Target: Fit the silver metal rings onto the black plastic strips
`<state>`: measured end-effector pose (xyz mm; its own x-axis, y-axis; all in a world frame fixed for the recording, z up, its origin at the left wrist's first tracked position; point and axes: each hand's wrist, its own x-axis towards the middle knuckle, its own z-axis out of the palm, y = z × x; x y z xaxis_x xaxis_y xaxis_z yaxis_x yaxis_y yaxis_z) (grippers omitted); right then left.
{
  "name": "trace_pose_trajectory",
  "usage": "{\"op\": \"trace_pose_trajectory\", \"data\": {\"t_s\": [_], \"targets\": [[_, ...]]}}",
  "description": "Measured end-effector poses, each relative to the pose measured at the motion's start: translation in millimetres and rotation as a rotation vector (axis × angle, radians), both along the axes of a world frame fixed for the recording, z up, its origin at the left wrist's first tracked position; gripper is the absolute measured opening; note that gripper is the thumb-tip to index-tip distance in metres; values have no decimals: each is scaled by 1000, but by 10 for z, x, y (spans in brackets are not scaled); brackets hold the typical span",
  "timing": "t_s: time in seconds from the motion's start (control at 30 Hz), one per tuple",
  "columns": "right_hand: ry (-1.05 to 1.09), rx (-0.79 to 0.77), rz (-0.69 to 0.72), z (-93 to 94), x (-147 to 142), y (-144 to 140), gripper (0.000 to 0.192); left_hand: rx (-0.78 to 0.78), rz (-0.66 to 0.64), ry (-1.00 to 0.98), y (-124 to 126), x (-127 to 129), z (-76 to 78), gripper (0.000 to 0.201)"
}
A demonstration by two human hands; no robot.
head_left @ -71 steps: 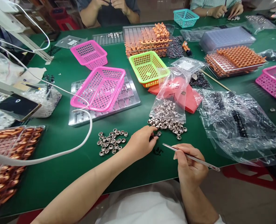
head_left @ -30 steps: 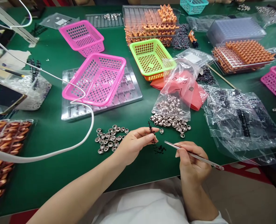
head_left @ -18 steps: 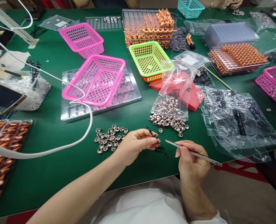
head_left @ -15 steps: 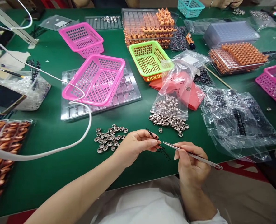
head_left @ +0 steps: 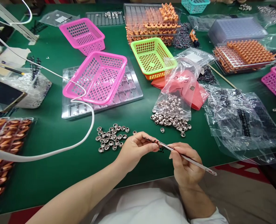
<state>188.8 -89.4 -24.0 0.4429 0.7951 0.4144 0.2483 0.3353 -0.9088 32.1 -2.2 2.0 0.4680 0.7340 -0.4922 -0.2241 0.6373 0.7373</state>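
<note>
My left hand (head_left: 138,147) pinches a thin black plastic strip (head_left: 149,139) with small studs along it. Between the fingers of my right hand (head_left: 186,160) is a pair of metal tweezers (head_left: 197,163). The tweezer tips meet the strip beside my left fingertips; whether they grip a stud is too small to tell. Left of my left hand lies a loose group of small silvery metal cups (head_left: 108,136). Beyond my hands, more of these cups spill from a clear plastic bag (head_left: 181,81).
Pink baskets (head_left: 95,79) stand on a clear tray (head_left: 135,85) at the left, crossed by a white cable (head_left: 81,140). A green basket (head_left: 152,56) stands farther back. Crumpled plastic bags (head_left: 240,121) lie at the right. Trays of orange parts (head_left: 250,56) sit behind.
The tweezers have moved left and their tips now reach the black strip. My hands are closer together, and the strip has turned flatter. The view has shifted slightly.
</note>
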Motion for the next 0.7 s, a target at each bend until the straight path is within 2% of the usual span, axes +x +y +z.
{"op": "trace_pose_trajectory", "data": {"t_s": [0.7], "targets": [[-42,-3,-27,15,-13,15,23,40,12,-4,3,0,7,22]]}}
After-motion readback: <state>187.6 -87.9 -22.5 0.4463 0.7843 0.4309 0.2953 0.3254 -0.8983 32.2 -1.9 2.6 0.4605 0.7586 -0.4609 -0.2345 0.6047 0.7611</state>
